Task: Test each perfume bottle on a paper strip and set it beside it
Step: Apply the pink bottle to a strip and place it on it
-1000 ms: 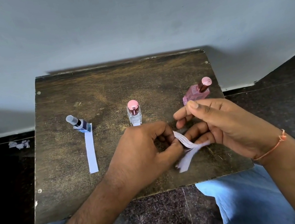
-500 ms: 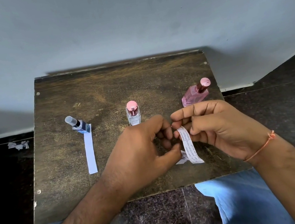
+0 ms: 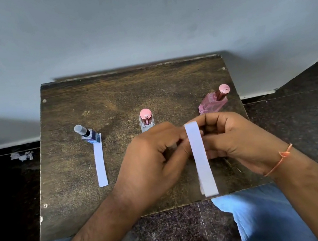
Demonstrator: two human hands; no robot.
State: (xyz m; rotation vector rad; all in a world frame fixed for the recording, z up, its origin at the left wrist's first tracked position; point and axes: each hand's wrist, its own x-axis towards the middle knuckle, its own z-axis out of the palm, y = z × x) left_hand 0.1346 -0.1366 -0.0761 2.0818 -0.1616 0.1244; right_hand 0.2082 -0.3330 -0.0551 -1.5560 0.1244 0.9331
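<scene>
Both hands meet just in front of the middle, pink-capped bottle (image 3: pixel 146 119) on the wooden counter (image 3: pixel 107 99). The left hand (image 3: pixel 153 164) and right hand (image 3: pixel 233 139) have their fingers curled in, pinching the upper part of a white paper strip (image 3: pixel 200 159) — possibly two strips stacked, since a second edge shows at the bottom. The rest hangs free toward the counter's near edge. Left of the middle bottle, a clear-capped bottle (image 3: pixel 88 134) already stands at the head of its own laid strip (image 3: pixel 100 164); to the right stands a pink glass bottle (image 3: pixel 213 101). To my eye the job now is peeling off one strip cleanly — slide the thumbs apart gently, without creasing it.
</scene>
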